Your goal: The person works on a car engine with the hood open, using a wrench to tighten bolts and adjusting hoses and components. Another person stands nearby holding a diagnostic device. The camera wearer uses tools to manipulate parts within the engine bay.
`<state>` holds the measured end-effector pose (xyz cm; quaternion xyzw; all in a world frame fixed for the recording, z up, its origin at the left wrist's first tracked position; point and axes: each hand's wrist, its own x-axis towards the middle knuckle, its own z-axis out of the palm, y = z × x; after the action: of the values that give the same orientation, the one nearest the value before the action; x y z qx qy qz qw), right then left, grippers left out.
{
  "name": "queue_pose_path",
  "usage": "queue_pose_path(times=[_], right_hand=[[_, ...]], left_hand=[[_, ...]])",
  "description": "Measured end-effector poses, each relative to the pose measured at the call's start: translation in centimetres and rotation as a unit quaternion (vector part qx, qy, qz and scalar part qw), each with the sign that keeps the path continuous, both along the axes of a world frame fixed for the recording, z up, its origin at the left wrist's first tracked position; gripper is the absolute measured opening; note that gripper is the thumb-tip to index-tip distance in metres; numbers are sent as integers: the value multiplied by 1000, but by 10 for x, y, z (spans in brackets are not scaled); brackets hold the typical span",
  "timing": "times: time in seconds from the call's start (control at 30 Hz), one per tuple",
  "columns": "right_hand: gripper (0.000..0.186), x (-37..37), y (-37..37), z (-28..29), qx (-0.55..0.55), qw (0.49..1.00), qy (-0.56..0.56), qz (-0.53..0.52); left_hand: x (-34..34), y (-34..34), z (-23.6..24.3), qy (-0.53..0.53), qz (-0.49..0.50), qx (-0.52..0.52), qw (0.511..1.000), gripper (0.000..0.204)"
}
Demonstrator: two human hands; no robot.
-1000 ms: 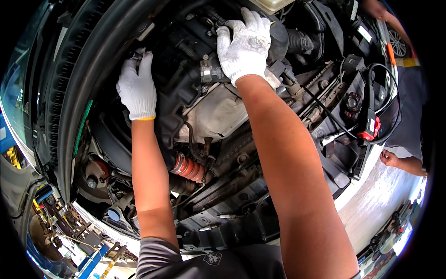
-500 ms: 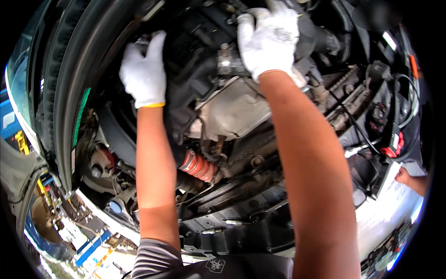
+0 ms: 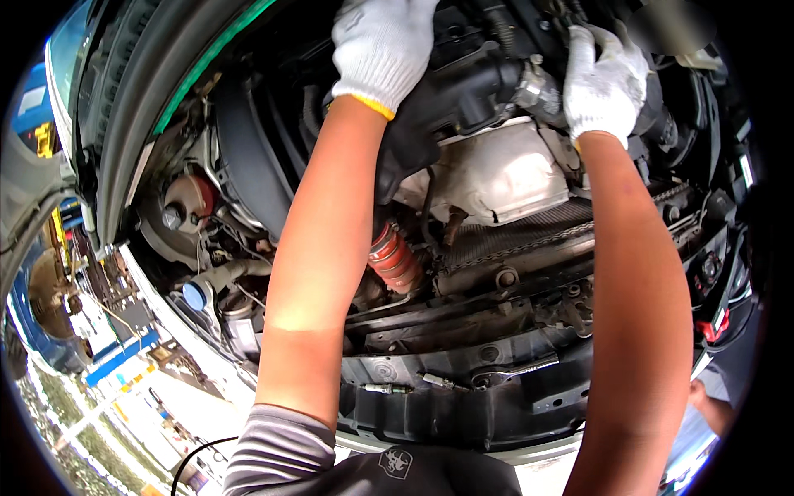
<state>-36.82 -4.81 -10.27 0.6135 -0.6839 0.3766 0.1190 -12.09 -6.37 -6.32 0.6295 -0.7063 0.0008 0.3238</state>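
My left hand (image 3: 384, 51), in a white knit glove with a yellow cuff edge, reaches over the dark engine parts at the top; its fingers run past the picture's upper edge. My right hand (image 3: 608, 89), gloved alike, is farther right, beside a metal-ended hose joint (image 3: 538, 91). Its thumb and forefinger are apart, with nothing visible between them; the other fingers are partly hidden. Between my forearms lie a black plastic duct (image 3: 471, 95) and a silvery heat shield (image 3: 500, 174).
Two spark plugs (image 3: 389, 388) and a ratchet wrench (image 3: 521, 369) lie on the front panel (image 3: 463, 417). A ribbed orange hose (image 3: 394, 258) stands near my left forearm. A blue cap (image 3: 194, 295) is at left. Another person's hand (image 3: 711, 407) shows at right.
The view has shifted, so the engine appears farther right. Against the engine, my left hand has moved forward and rightward, its fingers leaving the picture; my right hand has moved slightly right.
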Motion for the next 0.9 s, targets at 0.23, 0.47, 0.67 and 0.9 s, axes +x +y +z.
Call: queue_pose_path(times=[0.23,0.47,0.67,0.9], right_hand=[[51,2,0,6,96,994,-39,-19],[45,-1,4,4,67,997,-17,-26],[39,6,5,11,35,999,-19,4],[39,-18,1,17,85,995,38,28]], left_hand=[[-2,5,4,31,86,-22,996,36],[0,14,-6,47,-42,-4,998,34],[0,21,12,50,38,36,997,46],[60,115,66,-69,40,46,996,62]])
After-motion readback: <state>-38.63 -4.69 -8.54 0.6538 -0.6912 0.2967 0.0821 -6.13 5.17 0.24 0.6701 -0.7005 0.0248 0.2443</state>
